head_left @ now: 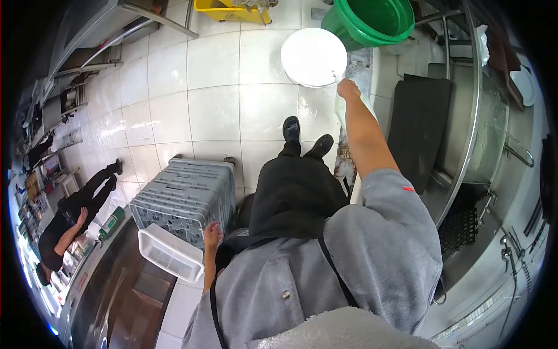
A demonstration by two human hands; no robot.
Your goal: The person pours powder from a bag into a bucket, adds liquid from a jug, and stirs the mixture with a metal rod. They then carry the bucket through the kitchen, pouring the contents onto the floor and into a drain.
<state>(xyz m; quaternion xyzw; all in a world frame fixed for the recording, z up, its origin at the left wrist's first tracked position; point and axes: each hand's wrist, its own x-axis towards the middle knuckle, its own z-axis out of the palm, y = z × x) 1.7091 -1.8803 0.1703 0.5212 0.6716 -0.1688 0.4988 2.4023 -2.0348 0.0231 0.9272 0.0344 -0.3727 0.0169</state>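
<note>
My right hand (349, 88), at the end of an outstretched arm, is closed at the lower right edge of a white round lid (313, 56). The lid's flat face is turned up, beside a green bin (372, 26). My left hand (212, 234) is low at my left side, its fingers curled; what they hold, if anything, is too small to make out. Close to that hand and wrist is a white plastic basket (170, 253) with slotted sides. Stacked grey plastic crates (189, 189) stand on wheels just beyond it.
A yellow mop bucket (235, 11) is at the far end of the tiled floor (212, 113). Along my right runs a steel sink counter (465, 151) with a dark board (421, 125) leaning by it. Another person (67, 224) in black works at a counter on the left.
</note>
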